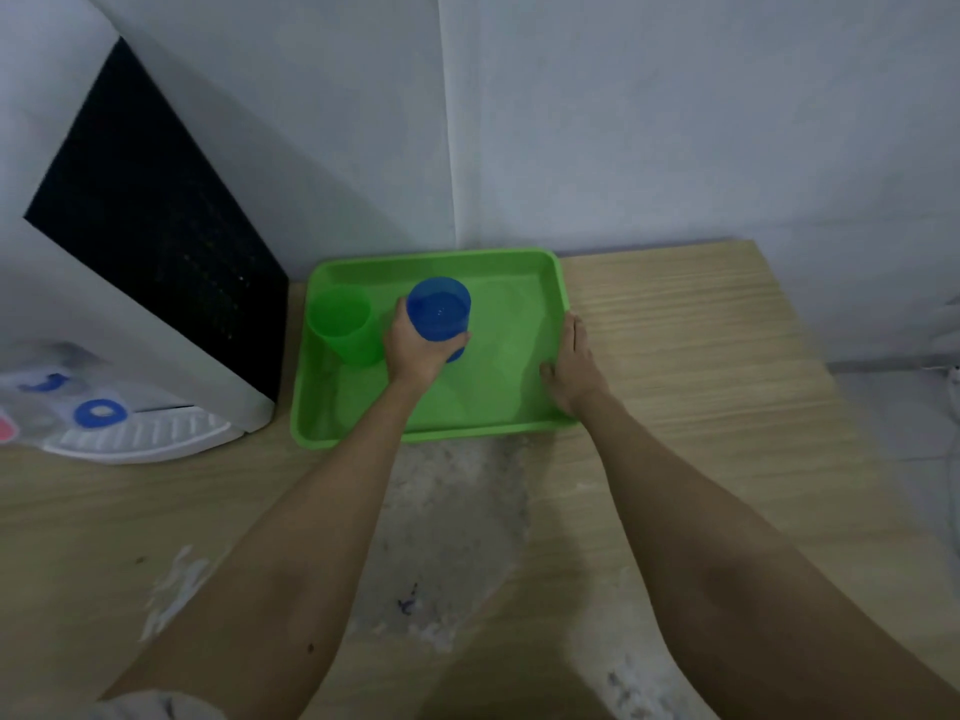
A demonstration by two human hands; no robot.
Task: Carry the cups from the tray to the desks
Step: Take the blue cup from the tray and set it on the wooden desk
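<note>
The fingers of the left hand are wrapped around the lower wall of the blue cup, thumb at about nine o'clock on the cup and the other fingertips showing at about five o'clock, so the cup is firmly held from the near side. It stands upright over the middle of the green tray, though whether its base touches the tray floor cannot be told. The step in hand looks like taking this cup off the tray; done well, it means lifting straight up, keeping the rim level in case there is liquid inside, and clearing the tray wall before swinging away. The green cup stands just beside it at nine o'clock, near the left hand's knuckles, so drifting that way could knock it. The right hand lies flat and open on the tray's rim at three o'clock, gripping nothing, thumb inside the tray, apparently steadying it. Both forearms reach forward from six o'clock, the left nearly straight to the cup, the right angled in from the outer side. The tray sits on the wooden bench against the wall, with a white dispenser at nine o'clock.
</note>
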